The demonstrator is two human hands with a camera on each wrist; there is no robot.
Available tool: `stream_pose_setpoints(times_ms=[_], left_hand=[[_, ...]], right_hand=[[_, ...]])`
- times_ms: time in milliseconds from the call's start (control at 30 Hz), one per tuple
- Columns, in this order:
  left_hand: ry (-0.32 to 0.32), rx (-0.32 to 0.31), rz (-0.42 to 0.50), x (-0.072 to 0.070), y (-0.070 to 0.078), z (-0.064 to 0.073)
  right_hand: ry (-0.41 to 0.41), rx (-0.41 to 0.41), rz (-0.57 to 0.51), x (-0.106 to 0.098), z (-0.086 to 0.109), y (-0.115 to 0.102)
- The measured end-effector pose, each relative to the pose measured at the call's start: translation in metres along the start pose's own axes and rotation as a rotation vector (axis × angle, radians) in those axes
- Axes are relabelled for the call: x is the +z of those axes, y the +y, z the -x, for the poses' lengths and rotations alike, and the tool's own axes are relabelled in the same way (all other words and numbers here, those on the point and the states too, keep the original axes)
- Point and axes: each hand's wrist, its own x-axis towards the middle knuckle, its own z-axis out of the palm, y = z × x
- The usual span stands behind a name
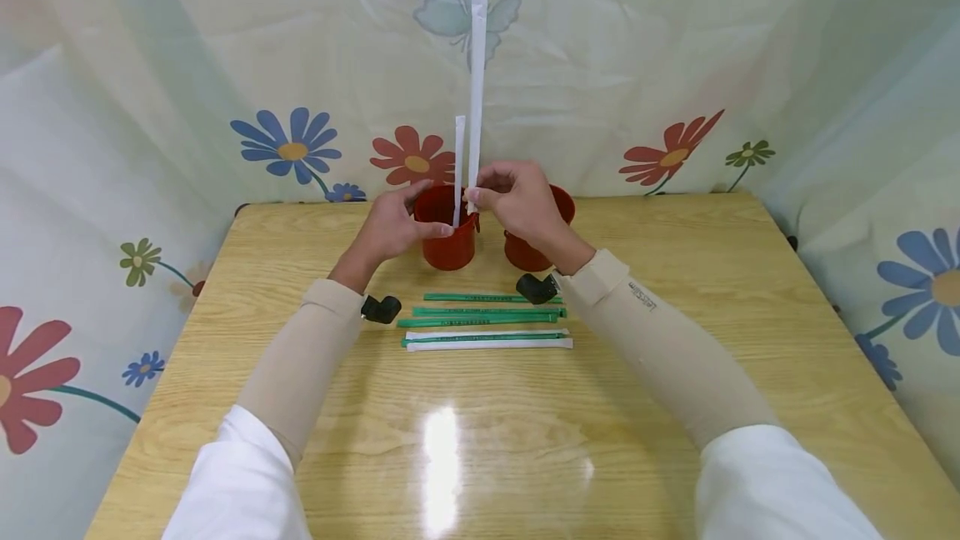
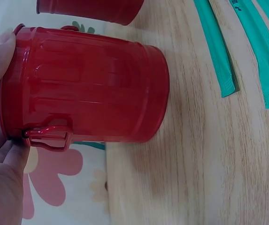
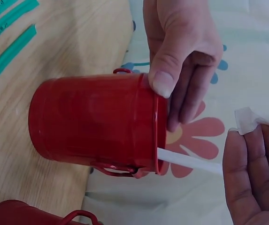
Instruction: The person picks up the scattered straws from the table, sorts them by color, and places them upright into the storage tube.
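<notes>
Two small red metal buckets stand side by side at the back of the table. My left hand holds the left bucket by its rim, the thumb on the near side and the fingers at the far side. Inside that bucket leans one white paper-wrapped straw. Between the thumb and fingers of my right hand, a second white wrapped straw is pinched near its lower end, upright beside the bucket's right rim. That lower end shows at the fingertips in the right wrist view. My right hand partly hides the right bucket.
Several green wrapped straws and white wrapped straws lie crosswise on the wooden table, in front of the buckets. A flowered curtain hangs close behind the table's back edge. Side handles stick out from the buckets.
</notes>
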Motion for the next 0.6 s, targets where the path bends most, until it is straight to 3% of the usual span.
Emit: stream_pose_setpoints(times_ms=[300,600], left_hand=[[0.0,-0.008,-0.007,-0.001,0.004,0.002],[-0.007,0.001,-0.026,-0.002,0.003,0.001]], right_hand=[[0.034,-0.021,0.008,0.003,-0.014,0.004],[0.032,0.008,0.033,0.004,-0.024,0.006]])
